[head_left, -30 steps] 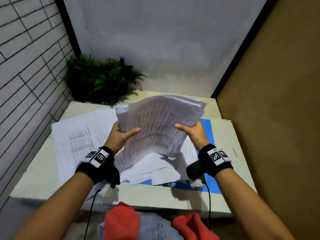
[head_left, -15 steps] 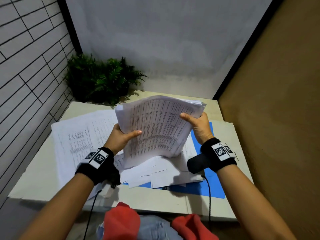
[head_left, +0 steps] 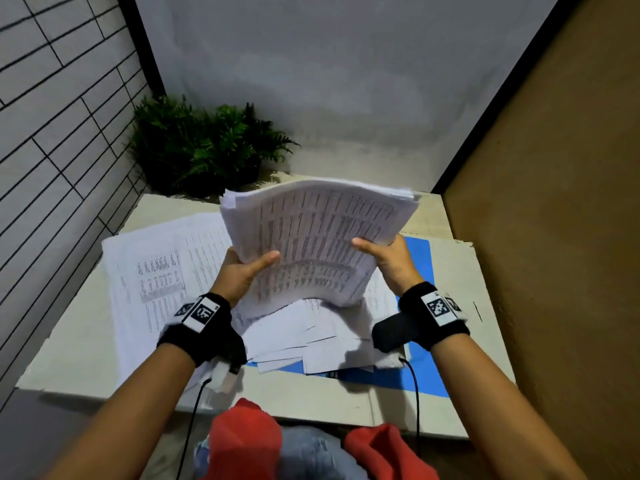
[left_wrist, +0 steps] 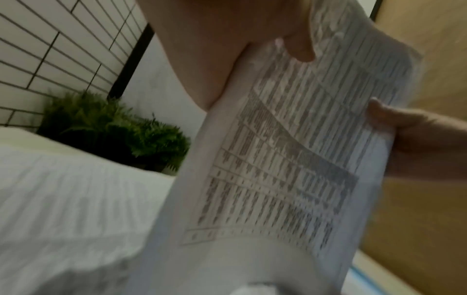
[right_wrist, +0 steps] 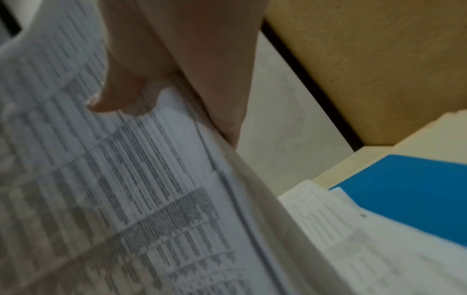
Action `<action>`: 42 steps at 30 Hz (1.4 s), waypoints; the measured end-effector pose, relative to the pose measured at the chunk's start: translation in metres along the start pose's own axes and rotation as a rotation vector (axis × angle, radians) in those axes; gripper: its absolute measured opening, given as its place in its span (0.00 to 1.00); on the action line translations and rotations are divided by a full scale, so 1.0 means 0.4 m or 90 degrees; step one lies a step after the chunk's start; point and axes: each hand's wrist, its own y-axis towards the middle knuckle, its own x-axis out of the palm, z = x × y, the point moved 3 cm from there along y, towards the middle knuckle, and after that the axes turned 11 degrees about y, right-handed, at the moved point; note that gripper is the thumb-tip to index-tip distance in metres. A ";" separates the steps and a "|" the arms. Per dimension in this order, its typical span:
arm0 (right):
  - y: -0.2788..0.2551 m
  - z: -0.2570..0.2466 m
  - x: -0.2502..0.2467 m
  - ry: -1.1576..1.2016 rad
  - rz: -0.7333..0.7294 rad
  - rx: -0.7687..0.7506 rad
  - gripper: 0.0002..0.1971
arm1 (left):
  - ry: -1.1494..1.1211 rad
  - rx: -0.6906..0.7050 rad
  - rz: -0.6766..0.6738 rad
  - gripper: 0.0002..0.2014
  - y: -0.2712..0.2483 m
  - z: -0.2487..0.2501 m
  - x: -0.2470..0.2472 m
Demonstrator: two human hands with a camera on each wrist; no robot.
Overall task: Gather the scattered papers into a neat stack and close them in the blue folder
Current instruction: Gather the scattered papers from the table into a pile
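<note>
A person's left hand (head_left: 242, 271) and right hand (head_left: 391, 261) are each gripping 1 side of 1 thick paper bundle (head_left: 311, 244), holding it above the tabletop (head_left: 79, 351). More loose sheets (head_left: 311, 334) are lying on 1 open blue folder (head_left: 420, 258); stacking and closing are remaining.

Paper stack (head_left: 318, 237) between both hands, perhaps above blue folder (head_left: 420, 268).

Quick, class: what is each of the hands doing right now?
Left hand: grips the left edge of the paper stack.
Right hand: grips the stack's right edge.
</note>
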 end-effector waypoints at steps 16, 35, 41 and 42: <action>0.074 0.306 -0.356 -0.332 0.268 0.426 0.12 | 0.232 -0.175 0.118 0.17 0.031 -0.199 -0.117; 0.066 0.042 -0.246 -0.613 0.157 0.174 0.14 | 0.224 -0.197 0.145 0.16 -0.004 -0.236 -0.169; -0.006 -0.097 -0.327 -0.595 0.199 0.078 0.11 | 0.214 -0.165 0.136 0.09 -0.009 -0.214 -0.152; -0.017 -0.132 -0.343 -0.580 0.228 0.055 0.11 | 0.210 -0.162 0.137 0.09 -0.008 -0.208 -0.148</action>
